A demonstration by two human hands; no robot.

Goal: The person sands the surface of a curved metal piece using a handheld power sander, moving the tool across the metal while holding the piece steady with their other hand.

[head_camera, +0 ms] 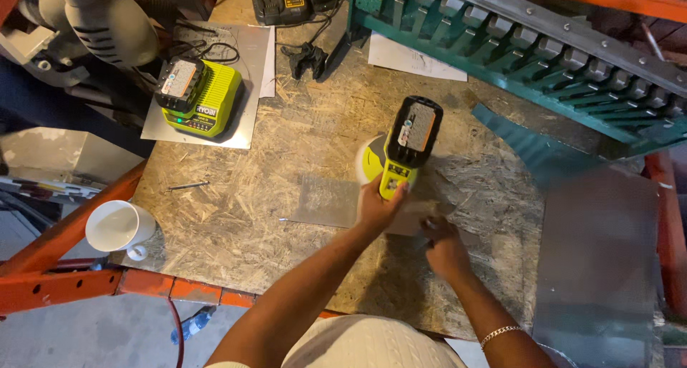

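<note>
1. The left hand (378,205) is gripping a yellow-green cordless power tool (402,148), fingers closed round its handle, at centre.
2. The right hand (445,246) is pressing flat, fingers spread, on a thin metal sheet (330,200) at its 9 o'clock.
3. A battery charger (199,96) is sitting at 10 o'clock; a white mug (118,226) at 8 o'clock.

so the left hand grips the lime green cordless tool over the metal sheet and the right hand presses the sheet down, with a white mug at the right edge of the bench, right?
Not quite: the head view shows the white ceramic mug at the left edge of the chipboard bench. The left hand does grip the lime green cordless tool over the thin grey metal sheet, and the right hand presses it.
</note>
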